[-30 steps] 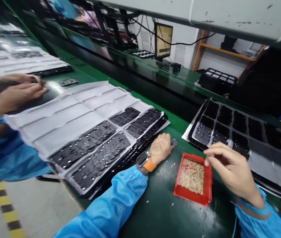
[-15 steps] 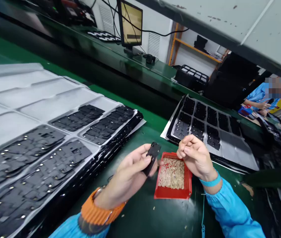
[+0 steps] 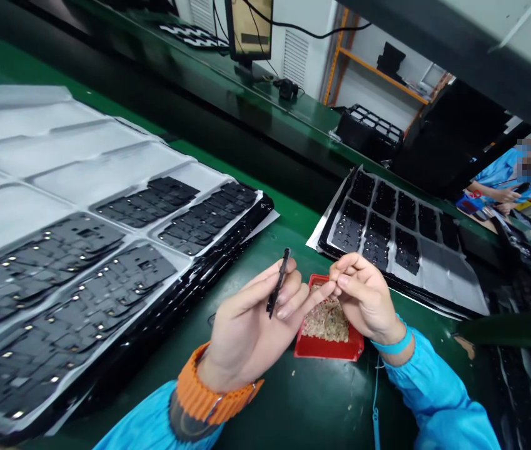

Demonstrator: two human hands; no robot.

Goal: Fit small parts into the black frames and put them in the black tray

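My left hand (image 3: 256, 319) pinches a thin black plastic part (image 3: 278, 284), seen edge-on, between thumb and fingers. One of its fingers reaches across to the fingertips of my right hand (image 3: 363, 297). That hand is closed in a pinch; anything between its fingertips is too small to make out. Below both hands stands a red bin (image 3: 328, 350) filled with tiny pale pieces and some red ones. To the left lies a large white tray (image 3: 63, 178) with rows of overlapping flat black parts (image 3: 119, 294) in several of its compartments.
Another tray (image 3: 450, 275) with black parts lies at the right. A raised green ledge (image 3: 284, 128) behind holds a monitor (image 3: 249, 31) and a black crate (image 3: 368, 134). At far right a person in blue (image 3: 500, 178) works. A blue cord (image 3: 376, 406) hangs from my right wrist.
My left hand has turned the black part from its broad face to its edge and stretched a finger to my right fingertips. My right hand stays pinched. The camera view has shifted slightly.
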